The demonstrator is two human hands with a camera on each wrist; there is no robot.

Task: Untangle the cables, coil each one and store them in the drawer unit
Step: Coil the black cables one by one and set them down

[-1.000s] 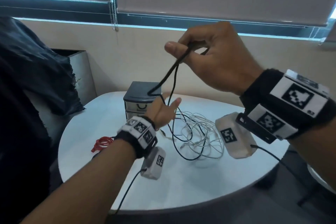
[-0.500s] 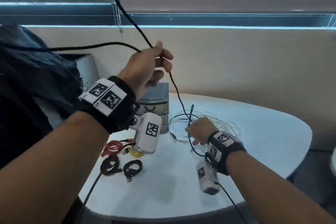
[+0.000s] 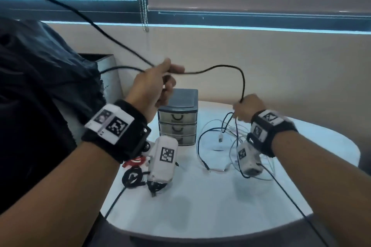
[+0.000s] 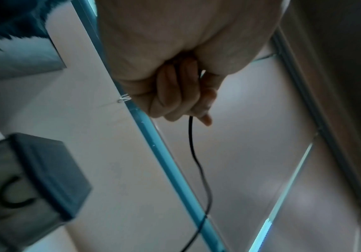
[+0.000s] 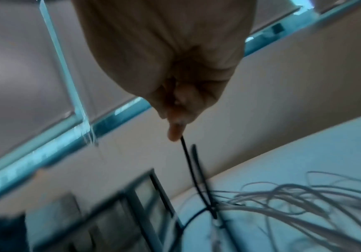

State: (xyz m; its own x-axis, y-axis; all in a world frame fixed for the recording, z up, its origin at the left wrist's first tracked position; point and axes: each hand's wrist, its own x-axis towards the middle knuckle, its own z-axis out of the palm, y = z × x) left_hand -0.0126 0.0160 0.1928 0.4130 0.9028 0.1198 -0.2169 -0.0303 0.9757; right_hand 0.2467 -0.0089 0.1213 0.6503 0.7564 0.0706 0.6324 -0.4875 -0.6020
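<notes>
Left hand: your left hand (image 3: 154,84) gripped the black cable (image 3: 224,68).
Right hand: your right hand (image 3: 248,109) pinched it above the table (image 3: 200,206).

Matt black cable (image 3: 226,67), plastic drawer unit (image 3: 177,124)

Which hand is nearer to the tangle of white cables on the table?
The right hand: it hangs just above the white cables, pinching the black cable. The left hand is raised beyond the drawer unit, farther away.
</notes>
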